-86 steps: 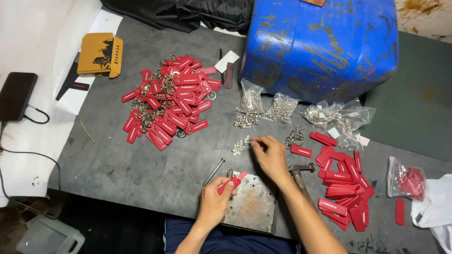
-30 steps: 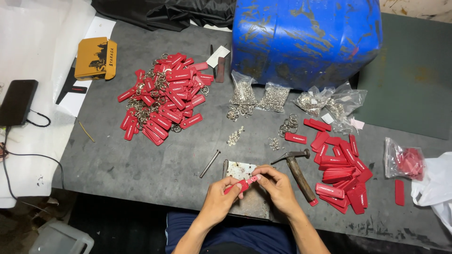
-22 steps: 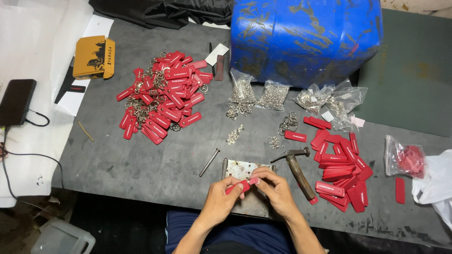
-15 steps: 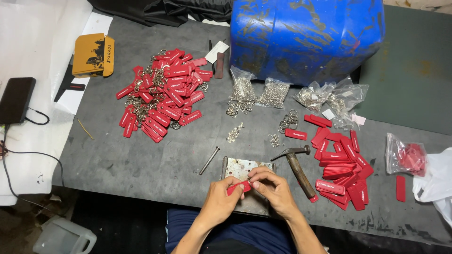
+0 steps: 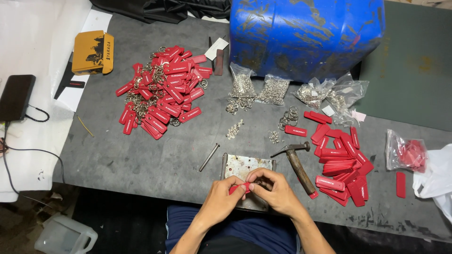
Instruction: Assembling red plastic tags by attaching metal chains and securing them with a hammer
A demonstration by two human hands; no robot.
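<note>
Your left hand (image 5: 221, 197) and right hand (image 5: 278, 193) meet over the metal plate (image 5: 248, 165) at the near table edge, fingers of both closed on one red tag (image 5: 240, 187). The tag's long axis lies roughly left to right; which end is which is hidden by your fingertips.

Against the blue drum (image 5: 306, 33) lean clear bags of metal rings (image 5: 256, 88), and two more crumpled clear bags (image 5: 334, 94) sit to their right. A clear bag of red pieces (image 5: 405, 155) lies far right, beside a white plastic bag (image 5: 435, 178). A yellow flat box (image 5: 92, 52) with a dark print rests at the upper left.

The hammer (image 5: 296, 162) lies just right of the plate, head away from you, between it and the loose red tag pile (image 5: 343, 160). The ringed tag heap (image 5: 162, 91) is well apart, upper left.
</note>
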